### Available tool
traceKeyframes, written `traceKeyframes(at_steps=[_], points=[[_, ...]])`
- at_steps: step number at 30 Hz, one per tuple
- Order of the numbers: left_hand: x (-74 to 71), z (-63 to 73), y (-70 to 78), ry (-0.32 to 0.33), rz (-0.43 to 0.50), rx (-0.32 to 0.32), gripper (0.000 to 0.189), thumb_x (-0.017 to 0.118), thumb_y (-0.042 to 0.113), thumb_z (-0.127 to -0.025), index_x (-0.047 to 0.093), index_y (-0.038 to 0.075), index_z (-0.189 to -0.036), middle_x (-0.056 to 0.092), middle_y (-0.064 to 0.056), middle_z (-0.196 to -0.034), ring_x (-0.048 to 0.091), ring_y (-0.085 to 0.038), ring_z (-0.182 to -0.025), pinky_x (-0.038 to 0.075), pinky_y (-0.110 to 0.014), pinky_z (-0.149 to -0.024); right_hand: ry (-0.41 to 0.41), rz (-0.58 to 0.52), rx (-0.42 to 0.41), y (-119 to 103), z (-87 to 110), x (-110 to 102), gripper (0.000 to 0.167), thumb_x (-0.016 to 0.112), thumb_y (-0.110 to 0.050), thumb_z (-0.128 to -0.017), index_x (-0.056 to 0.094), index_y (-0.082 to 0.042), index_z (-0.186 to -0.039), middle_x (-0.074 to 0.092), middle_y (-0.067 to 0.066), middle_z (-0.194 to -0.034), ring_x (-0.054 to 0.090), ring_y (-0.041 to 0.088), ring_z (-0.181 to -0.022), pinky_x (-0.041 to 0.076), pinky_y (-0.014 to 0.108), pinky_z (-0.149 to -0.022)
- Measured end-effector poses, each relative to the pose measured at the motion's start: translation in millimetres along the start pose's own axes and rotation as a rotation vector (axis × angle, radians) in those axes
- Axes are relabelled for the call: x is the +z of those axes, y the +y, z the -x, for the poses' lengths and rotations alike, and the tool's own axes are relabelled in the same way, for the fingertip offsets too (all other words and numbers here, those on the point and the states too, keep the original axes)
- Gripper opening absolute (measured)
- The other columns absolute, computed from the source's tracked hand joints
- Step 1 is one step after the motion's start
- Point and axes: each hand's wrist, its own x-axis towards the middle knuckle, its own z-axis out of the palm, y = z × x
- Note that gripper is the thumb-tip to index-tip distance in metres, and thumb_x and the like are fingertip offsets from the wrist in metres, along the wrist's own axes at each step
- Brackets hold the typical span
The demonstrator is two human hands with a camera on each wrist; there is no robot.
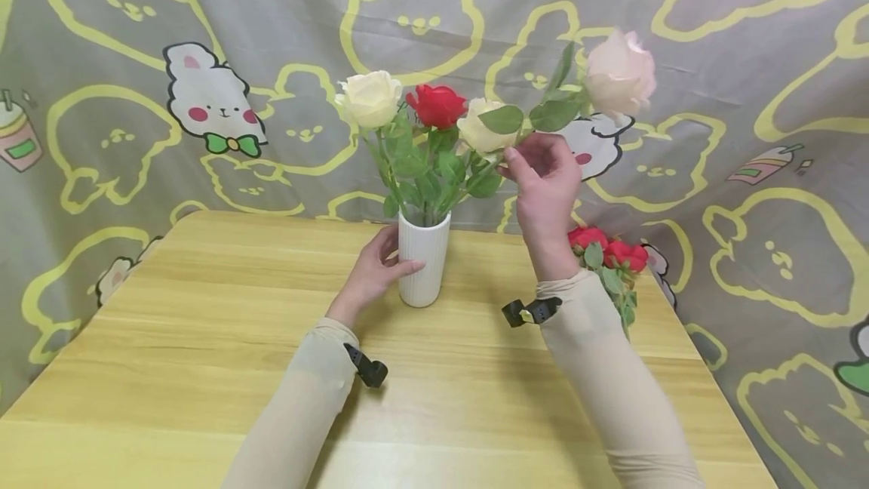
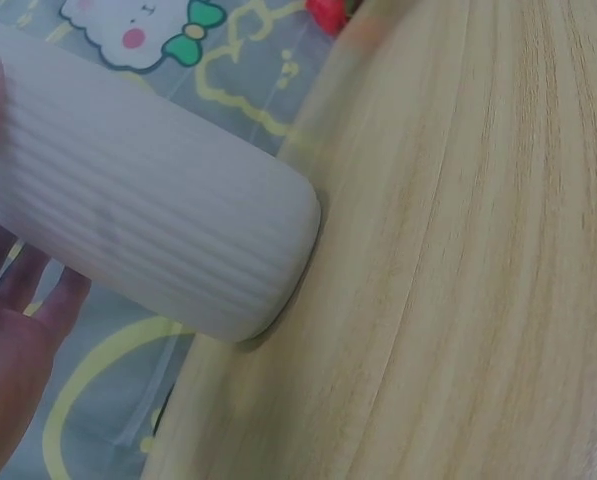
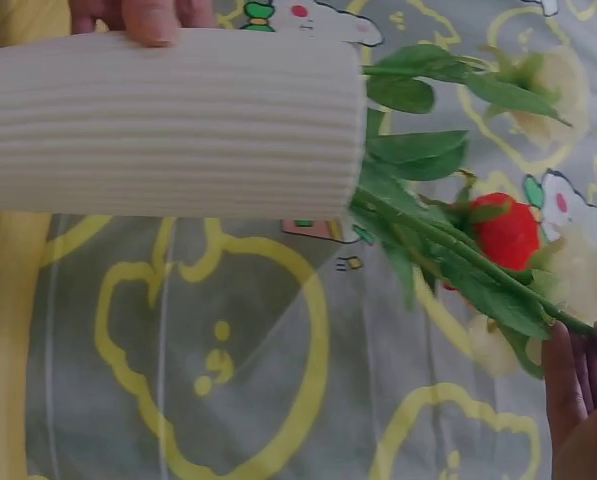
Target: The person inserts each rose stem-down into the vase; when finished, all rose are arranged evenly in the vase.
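Observation:
A white ribbed vase [image 1: 422, 262] stands upright toward the back of the table. My left hand [image 1: 373, 270] holds it from the left, thumb across the front and fingers behind. Out of its mouth rise a white rose [image 1: 372, 99], a red rose [image 1: 437, 106] and a cream rose [image 1: 483, 127] with green leaves. My right hand [image 1: 548, 176] pinches the stem of a pale pink rose [image 1: 619, 75], whose bloom leans up to the right. In the right wrist view that stem [image 3: 488, 265] slants from the vase mouth to my fingertips.
Several red roses [image 1: 624, 255] with leaves lie at the table's right side, partly behind my right forearm. A grey curtain [image 1: 292, 29] with yellow outlines and cartoon rabbits hangs behind the wooden table [image 1: 204, 323]. Black wrist cameras sit on both sleeves.

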Motion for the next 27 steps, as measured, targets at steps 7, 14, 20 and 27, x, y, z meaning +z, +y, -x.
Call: traceKeyframes(at_steps=[7, 14, 20, 27], points=[[1.1, 0.9, 0.7, 0.008, -0.008, -0.013, 0.075, 0.079, 0.008, -0.083, 0.040, 0.008, -0.147, 0.046, -0.011, -0.145, 0.043, -0.022, -0.133, 0.041, -0.037, -0.107, -0.063, 0.099, 0.066, 17.1, 2.1, 7.3, 0.015, 0.066, 0.014, -0.084, 0.059, 0.006, -0.095, 0.062, 0.007, -0.085, 0.062, 0.018, -0.076, 0.060, 0.033, -0.069], [2.3, 0.6, 1.9, 0.004, -0.002, -0.011, 0.074, 0.079, 0.007, -0.084, 0.039, 0.008, -0.147, 0.046, -0.012, -0.146, 0.042, -0.023, -0.134, 0.039, -0.039, -0.108, -0.199, 0.166, 0.191, 29.1, 8.6, 13.0, 0.016, 0.063, 0.015, -0.085, 0.057, 0.011, -0.099, 0.061, 0.012, -0.088, 0.063, 0.023, -0.081, 0.060, 0.034, -0.073], [3.7, 0.4, 3.2, 0.004, 0.004, -0.008, 0.075, 0.079, 0.007, -0.084, 0.039, 0.008, -0.147, 0.046, -0.012, -0.145, 0.043, -0.023, -0.133, 0.040, -0.039, -0.108, -0.301, 0.262, 0.286, 37.0, 14.2, 10.1, 0.017, 0.065, 0.008, -0.087, 0.059, 0.009, -0.103, 0.062, 0.017, -0.093, 0.064, 0.029, -0.085, 0.060, 0.037, -0.076], [3.3, 2.0, 4.6, 0.002, 0.006, -0.021, 0.078, 0.079, 0.008, -0.084, 0.036, 0.010, -0.150, 0.045, -0.013, -0.146, 0.042, -0.023, -0.134, 0.039, -0.037, -0.109, -0.416, 0.360, 0.259, 40.6, 15.0, 1.2, 0.016, 0.070, -0.002, -0.088, 0.062, 0.007, -0.098, 0.066, 0.017, -0.096, 0.068, 0.035, -0.087, 0.060, 0.034, -0.071]])
